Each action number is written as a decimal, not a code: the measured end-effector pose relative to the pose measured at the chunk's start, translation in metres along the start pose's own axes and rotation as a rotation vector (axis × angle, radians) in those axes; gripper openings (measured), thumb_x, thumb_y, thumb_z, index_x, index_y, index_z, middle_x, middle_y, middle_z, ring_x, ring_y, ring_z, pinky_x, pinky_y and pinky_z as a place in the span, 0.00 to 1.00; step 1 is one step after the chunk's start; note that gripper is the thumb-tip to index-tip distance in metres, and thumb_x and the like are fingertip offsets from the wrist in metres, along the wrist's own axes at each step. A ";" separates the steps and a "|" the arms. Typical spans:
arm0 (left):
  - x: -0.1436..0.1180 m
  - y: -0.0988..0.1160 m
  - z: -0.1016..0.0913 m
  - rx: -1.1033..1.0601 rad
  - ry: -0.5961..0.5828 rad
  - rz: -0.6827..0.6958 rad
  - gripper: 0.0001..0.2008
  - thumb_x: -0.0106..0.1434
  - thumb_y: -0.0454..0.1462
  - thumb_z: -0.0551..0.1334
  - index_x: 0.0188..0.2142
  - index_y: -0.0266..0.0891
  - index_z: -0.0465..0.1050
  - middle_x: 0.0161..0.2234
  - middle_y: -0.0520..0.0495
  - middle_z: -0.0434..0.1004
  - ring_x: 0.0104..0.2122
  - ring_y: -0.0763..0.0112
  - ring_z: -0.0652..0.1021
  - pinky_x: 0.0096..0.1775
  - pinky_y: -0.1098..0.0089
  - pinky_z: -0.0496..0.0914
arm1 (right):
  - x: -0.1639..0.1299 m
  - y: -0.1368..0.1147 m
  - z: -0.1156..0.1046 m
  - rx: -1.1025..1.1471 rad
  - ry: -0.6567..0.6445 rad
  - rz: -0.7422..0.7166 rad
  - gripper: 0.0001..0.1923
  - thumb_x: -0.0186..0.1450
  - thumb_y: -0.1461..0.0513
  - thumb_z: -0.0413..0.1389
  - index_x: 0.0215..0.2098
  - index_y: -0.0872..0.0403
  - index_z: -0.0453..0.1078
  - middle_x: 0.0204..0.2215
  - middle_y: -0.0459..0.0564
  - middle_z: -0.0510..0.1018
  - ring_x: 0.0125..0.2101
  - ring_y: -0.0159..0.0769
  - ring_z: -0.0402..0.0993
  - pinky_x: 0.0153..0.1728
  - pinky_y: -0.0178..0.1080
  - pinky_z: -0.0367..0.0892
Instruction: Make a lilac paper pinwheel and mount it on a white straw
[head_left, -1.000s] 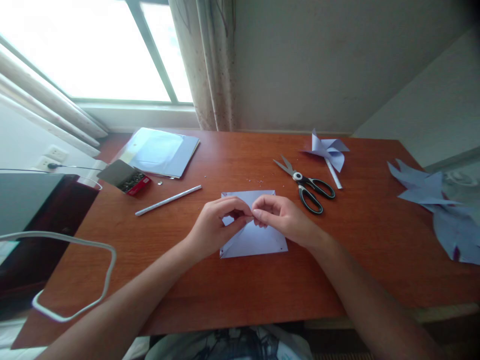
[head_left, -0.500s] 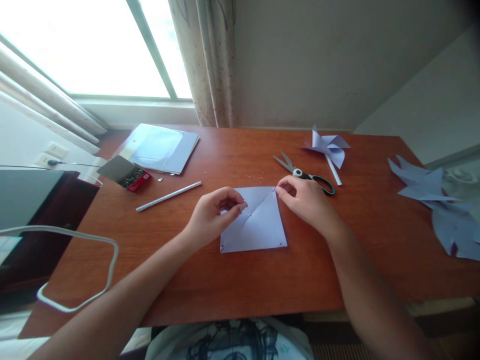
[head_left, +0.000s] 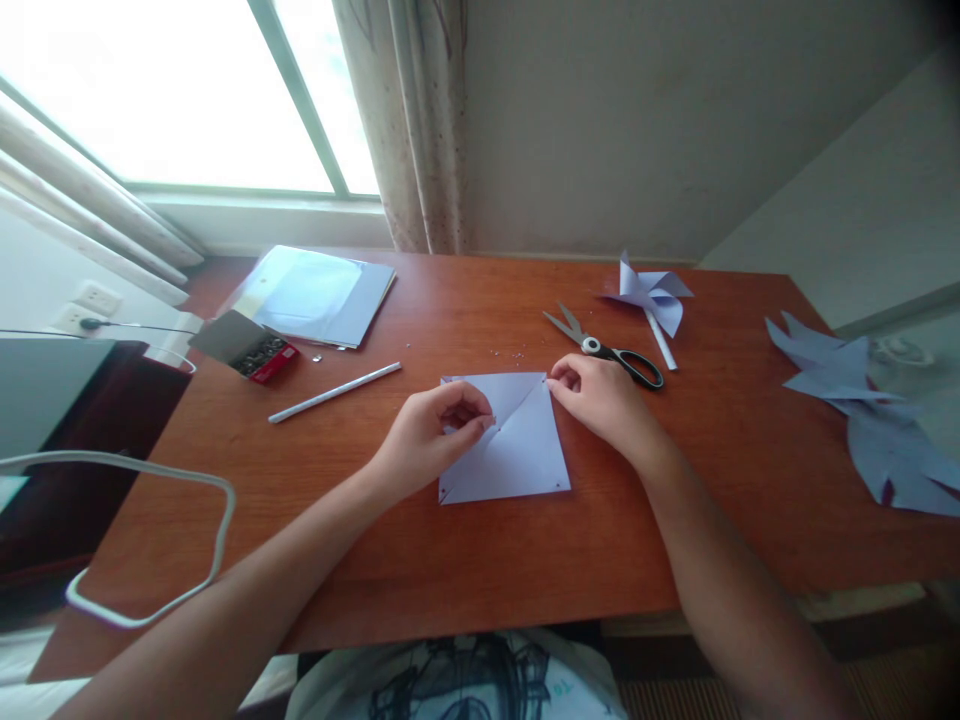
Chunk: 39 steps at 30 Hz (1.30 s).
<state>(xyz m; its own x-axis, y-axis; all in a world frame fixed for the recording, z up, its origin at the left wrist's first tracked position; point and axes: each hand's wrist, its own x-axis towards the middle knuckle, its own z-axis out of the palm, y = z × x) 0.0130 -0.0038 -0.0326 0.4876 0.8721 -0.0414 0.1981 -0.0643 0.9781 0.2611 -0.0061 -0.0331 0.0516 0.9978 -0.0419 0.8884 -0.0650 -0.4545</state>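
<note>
A square sheet of white paper (head_left: 525, 455) lies on the table in front of me, with cut diagonal lines and small dark holes near its corners and middle. My left hand (head_left: 442, 425) is over the sheet's left half, thumb and forefinger pinched close to its centre; whatever is between them is too small to make out. At the upper right corner, the fingers of my right hand (head_left: 592, 395) are closed on the paper's edge. Just behind that hand lies a pair of scissors (head_left: 600, 347) with its blades apart.
A white paper stick (head_left: 335, 392) and an open red box (head_left: 262, 355) lie to the left, near a stack of folders (head_left: 322, 300). A finished paper pinwheel (head_left: 651, 295) rests at the back right. Cut paper pieces (head_left: 900, 450) sit far right. A white cable (head_left: 225, 520) loops at left.
My left fingertips have dipped slightly toward the middle of the sheet. The right hand stays at the corner. The whole view has shifted a little.
</note>
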 end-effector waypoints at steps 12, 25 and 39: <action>0.000 -0.001 0.003 0.076 -0.080 -0.015 0.04 0.61 0.34 0.63 0.32 0.34 0.74 0.28 0.50 0.75 0.27 0.76 0.71 0.30 0.75 0.65 | -0.003 -0.005 -0.001 0.107 -0.062 -0.038 0.01 0.63 0.62 0.60 0.33 0.52 0.75 0.30 0.47 0.82 0.31 0.37 0.76 0.33 0.38 0.66; 0.000 -0.001 0.003 0.069 -0.080 0.011 0.03 0.61 0.34 0.63 0.32 0.36 0.74 0.28 0.51 0.75 0.27 0.74 0.72 0.31 0.74 0.67 | -0.006 -0.009 -0.007 0.127 -0.013 -0.132 0.05 0.63 0.66 0.57 0.31 0.52 0.75 0.32 0.48 0.81 0.32 0.37 0.75 0.35 0.38 0.67; 0.000 -0.001 0.003 0.090 -0.073 0.020 0.04 0.61 0.35 0.63 0.32 0.36 0.75 0.27 0.50 0.75 0.28 0.73 0.73 0.31 0.74 0.68 | -0.004 -0.002 -0.002 -0.062 -0.001 -0.041 0.05 0.64 0.62 0.58 0.32 0.51 0.76 0.32 0.49 0.83 0.33 0.40 0.78 0.35 0.40 0.67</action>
<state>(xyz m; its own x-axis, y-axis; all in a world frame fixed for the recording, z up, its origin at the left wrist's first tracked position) 0.0159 -0.0051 -0.0339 0.5520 0.8329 -0.0395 0.2615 -0.1279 0.9567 0.2595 -0.0094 -0.0303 0.0141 0.9996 -0.0251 0.9161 -0.0230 -0.4003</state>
